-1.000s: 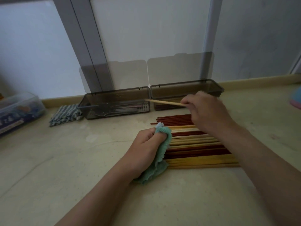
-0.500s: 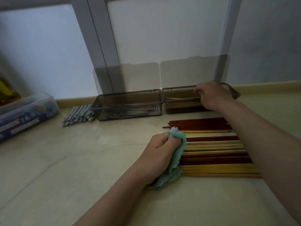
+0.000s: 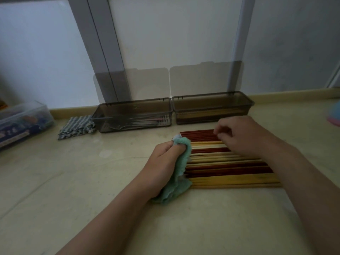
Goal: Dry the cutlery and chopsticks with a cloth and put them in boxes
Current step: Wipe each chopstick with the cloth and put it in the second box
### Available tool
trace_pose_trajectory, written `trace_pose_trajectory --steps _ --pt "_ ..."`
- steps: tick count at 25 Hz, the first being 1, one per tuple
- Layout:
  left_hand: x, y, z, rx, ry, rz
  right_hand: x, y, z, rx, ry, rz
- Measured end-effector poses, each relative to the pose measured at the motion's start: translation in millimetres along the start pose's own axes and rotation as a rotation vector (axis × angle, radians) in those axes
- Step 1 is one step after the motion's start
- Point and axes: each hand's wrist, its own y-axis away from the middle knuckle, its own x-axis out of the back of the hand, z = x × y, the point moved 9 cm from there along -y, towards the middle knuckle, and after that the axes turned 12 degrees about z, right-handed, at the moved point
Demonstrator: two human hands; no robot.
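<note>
A row of several dark red and pale wooden chopsticks (image 3: 226, 172) lies side by side on the counter. My left hand (image 3: 163, 162) is closed around a bunched green cloth (image 3: 181, 173) at the chopsticks' left ends. My right hand (image 3: 239, 135) hovers over the far chopsticks, fingers curled and slightly apart, holding nothing. Behind them stand two smoky plastic boxes with lids up: the left box (image 3: 132, 115) holds metal cutlery, the right box (image 3: 211, 107) holds chopsticks.
A folded checked cloth (image 3: 76, 127) lies left of the boxes. A clear lidded container (image 3: 22, 122) sits at the far left. A pink and blue object (image 3: 334, 115) shows at the right edge. A window frame and low ledge run behind the boxes.
My right hand carried a pale chopstick to the right box, let it go there, and came back over the far chopsticks empty. My left hand kept hold of the green cloth.
</note>
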Motion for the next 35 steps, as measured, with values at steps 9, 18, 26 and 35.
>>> trace_pose_trajectory --steps 9,18,26,35 --pt "17 -7 -10 0.134 0.112 0.240 -26 17 -11 0.071 0.055 -0.293" --pt "23 3 9 0.072 0.091 0.379 -29 25 -17 0.042 0.018 -0.378" --pt "21 8 19 0.041 0.064 0.390 -31 28 -21 0.050 0.009 -0.412" --pt "21 10 22 0.038 0.070 0.412 -31 28 -23 0.056 0.011 -0.421"
